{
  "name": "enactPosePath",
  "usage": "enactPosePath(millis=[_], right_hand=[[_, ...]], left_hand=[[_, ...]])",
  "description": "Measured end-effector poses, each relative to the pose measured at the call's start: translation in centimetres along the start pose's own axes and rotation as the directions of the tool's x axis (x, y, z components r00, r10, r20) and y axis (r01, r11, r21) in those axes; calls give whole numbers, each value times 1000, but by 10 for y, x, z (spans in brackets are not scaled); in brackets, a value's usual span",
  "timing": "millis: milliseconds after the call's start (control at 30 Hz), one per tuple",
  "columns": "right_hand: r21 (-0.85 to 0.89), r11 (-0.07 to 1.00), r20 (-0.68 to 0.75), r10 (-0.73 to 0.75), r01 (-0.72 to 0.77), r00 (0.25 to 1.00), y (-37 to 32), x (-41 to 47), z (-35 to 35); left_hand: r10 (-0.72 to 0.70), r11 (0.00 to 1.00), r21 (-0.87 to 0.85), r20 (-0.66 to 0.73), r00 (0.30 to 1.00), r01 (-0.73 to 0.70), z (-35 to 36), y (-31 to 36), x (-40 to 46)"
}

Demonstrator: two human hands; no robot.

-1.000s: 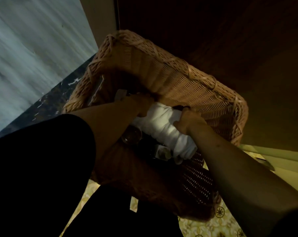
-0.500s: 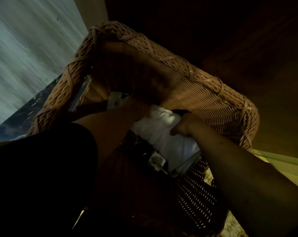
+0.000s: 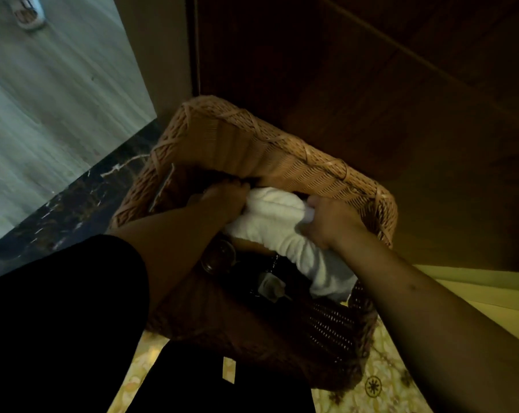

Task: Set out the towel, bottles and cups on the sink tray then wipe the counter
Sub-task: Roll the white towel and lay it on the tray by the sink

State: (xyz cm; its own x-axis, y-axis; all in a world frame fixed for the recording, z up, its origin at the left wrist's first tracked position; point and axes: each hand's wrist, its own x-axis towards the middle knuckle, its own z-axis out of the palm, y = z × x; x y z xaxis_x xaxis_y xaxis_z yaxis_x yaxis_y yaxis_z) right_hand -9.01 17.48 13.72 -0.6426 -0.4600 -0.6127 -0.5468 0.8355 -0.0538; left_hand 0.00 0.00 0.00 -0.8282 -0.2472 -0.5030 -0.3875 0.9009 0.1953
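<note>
Since half a second ago the wicker basket (image 3: 285, 162) has slid lower and rightward in the head view, and a strip of pale wall is back in sight beyond its far-left corner; both hands stay on the towel.

From the head camera, the left hand (image 3: 222, 198) reaches into the basket and presses against the far-left end of the rolled white towel (image 3: 285, 225), its fingers curled over that end (how tightly they close is hidden in shadow). The right hand (image 3: 330, 222) is clenched around the towel's middle, bunching the cloth, with the loose end hanging down toward the person, just below the right wrist. Under the left forearm lies a clear glass cup (image 3: 219, 257), and just beside it, below the towel, a small pale bottle (image 3: 271, 286) rests among dark, indistinct items. A patterned yellow floor (image 3: 383, 386) shows beneath the right forearm.
</note>
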Motion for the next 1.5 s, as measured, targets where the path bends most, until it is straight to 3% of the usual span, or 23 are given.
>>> enactPosePath(millis=[167,233,300,367,633,833,967,1067,1300,1400,1500], right_hand=[[-122,992,-130,-48,32,990,-7,-53,-42],[-158,986,-134,-75,53,988,-6,-66,-57],[-177,980,-221,-129,90,967,0,-110,-84],[-182,975,-228,-165,124,960,1,-117,-96],[-305,908,-351,-389,289,852,32,-201,-145],[-340,826,-404,-561,450,723,83,-251,-163],[-307,757,-404,-653,577,641,100,-280,-169],[-234,683,-395,-717,692,575,95,-304,-169],[-150,427,-308,-877,892,369,33,-354,-145],[-150,282,-228,-943,948,244,-14,-377,-115],[-167,119,-102,-989,979,103,-75,-411,-70]], left_hand=[[64,985,-158,-44,997,-70,-13,14,-29],[86,958,-264,-116,990,-114,-17,15,-33],[102,942,-281,-278,955,-182,-43,25,-66],[133,915,-334,-281,951,-226,-49,23,-68],[45,883,-402,-440,897,-242,-86,57,-135],[-38,886,-387,-607,794,-254,-102,105,-215],[-141,915,-373,-652,745,-153,-105,126,-286],[-207,923,-370,-712,671,-108,-102,134,-351],[-417,896,-432,-736,533,104,-68,132,-521],[-548,829,-523,-685,480,201,-34,133,-595],[-698,714,-628,-606,380,310,20,138,-678]])
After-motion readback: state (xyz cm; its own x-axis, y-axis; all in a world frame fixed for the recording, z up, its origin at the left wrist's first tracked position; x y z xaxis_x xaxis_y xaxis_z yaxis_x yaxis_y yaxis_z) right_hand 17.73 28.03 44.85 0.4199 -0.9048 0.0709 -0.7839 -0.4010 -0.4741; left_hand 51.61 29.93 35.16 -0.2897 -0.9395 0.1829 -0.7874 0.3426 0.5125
